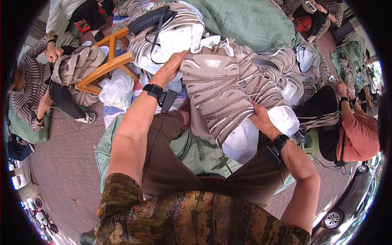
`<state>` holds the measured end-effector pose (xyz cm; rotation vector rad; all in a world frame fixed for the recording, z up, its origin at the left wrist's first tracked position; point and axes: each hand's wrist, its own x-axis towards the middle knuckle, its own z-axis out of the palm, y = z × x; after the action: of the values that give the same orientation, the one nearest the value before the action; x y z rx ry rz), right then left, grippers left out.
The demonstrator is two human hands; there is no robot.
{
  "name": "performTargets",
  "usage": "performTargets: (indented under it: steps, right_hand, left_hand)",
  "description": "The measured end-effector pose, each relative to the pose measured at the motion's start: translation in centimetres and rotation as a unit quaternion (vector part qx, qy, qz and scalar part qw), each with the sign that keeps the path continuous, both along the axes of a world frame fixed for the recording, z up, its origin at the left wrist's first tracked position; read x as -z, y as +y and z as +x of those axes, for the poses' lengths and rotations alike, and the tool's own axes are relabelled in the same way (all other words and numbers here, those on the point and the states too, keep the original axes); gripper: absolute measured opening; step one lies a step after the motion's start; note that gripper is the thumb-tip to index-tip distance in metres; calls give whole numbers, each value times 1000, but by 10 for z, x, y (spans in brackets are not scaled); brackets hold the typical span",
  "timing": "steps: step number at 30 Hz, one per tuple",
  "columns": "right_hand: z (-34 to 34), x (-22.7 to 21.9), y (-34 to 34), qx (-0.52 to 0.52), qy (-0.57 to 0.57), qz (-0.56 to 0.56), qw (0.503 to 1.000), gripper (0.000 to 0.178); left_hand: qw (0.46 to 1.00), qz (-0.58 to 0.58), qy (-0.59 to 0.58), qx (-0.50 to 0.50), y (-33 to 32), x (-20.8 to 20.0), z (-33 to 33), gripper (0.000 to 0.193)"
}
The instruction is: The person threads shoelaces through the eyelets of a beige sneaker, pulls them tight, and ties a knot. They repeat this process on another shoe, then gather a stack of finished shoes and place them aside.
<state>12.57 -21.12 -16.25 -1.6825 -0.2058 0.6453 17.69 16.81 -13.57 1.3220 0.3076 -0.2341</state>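
At the far end of stacked grey-brown shoe uppers [222,98], gripping with the left hand [170,69]. Along their right edge, grasping with the right hand [264,121].

Can't read any text tbh, not a single label, brand, number or sign, from the upper left to the lower right.
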Motion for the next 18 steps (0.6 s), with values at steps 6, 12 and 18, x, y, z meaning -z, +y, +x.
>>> performTargets:
  steps: [6, 12, 18]
  right_hand:
    - [-15, -54, 7, -84, -152, -131, 976, 37]
    - [-47, -85, 0, 41, 136, 240, 960, 36]
    - [-100, -162, 13, -119, -191, 94, 970, 39]
  left_hand:
    - [987, -146, -52, -43, -9, -51, -26, 43]
    - [980, -105, -151, -82, -19, -145, -75, 45]
    - [955, 29, -248, -163, -13, -220, -183, 50]
